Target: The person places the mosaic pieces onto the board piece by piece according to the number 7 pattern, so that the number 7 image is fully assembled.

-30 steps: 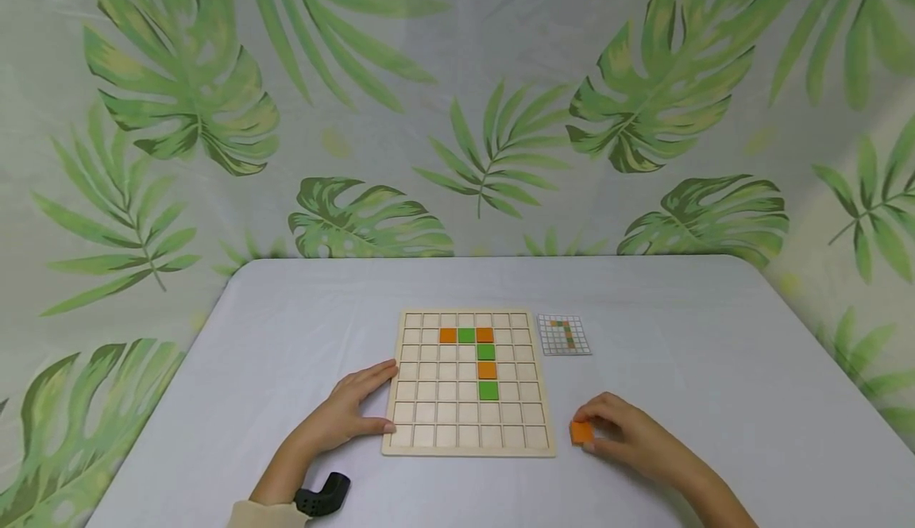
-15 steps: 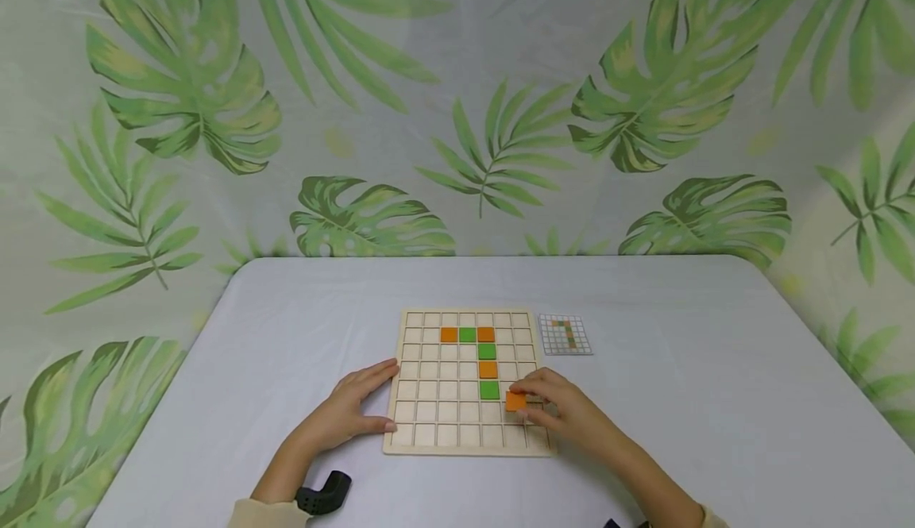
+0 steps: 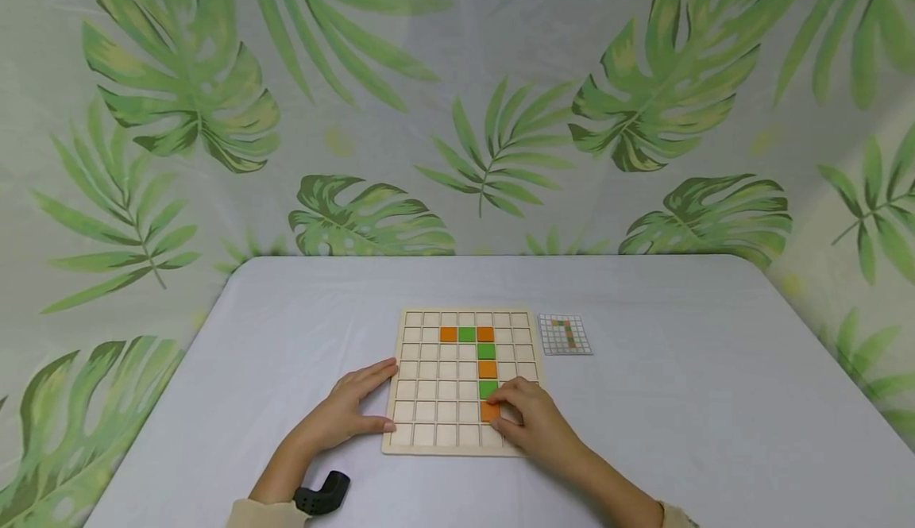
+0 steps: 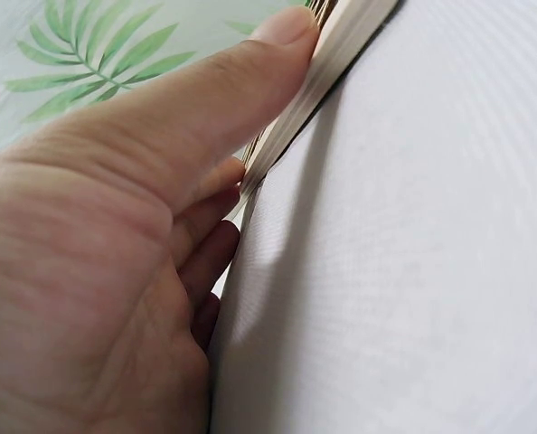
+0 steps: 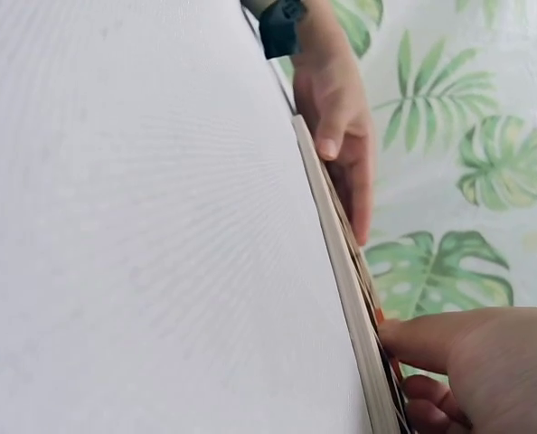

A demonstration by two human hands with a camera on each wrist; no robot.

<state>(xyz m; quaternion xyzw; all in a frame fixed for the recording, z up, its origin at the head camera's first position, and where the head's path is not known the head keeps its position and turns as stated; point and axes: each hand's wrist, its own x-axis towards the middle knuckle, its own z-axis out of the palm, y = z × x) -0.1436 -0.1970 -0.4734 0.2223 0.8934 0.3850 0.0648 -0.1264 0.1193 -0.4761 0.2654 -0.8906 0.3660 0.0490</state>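
Note:
A square wooden grid board (image 3: pixel 437 436) lies on the table. Orange and green tiles alternate on it, three across a row and more down a column, with a green tile (image 3: pixel 488 390) low in that column. Just below that one, my right hand (image 3: pixel 534 425) pinches an orange tile (image 3: pixel 489 412) between thumb and fingers, over a cell of the column. Fingers and thumb of my left hand (image 3: pixel 348 409) rest against the board's left edge, spread and fairly straight. In the left wrist view the thumb (image 4: pixel 282 32) touches the board's rim.
Right of the board lies a small printed card (image 3: pixel 565 334) with a coloured grid pattern. A black device (image 3: pixel 324 495) sits at the left wrist. Behind the white table (image 3: pixel 679 337) hangs a leaf-patterned cloth (image 3: pixel 486 115).
My right hand has carried the orange tile from the table right of the board leftward to the column, under the lowest green tile. The left hand has stayed at the board's edge.

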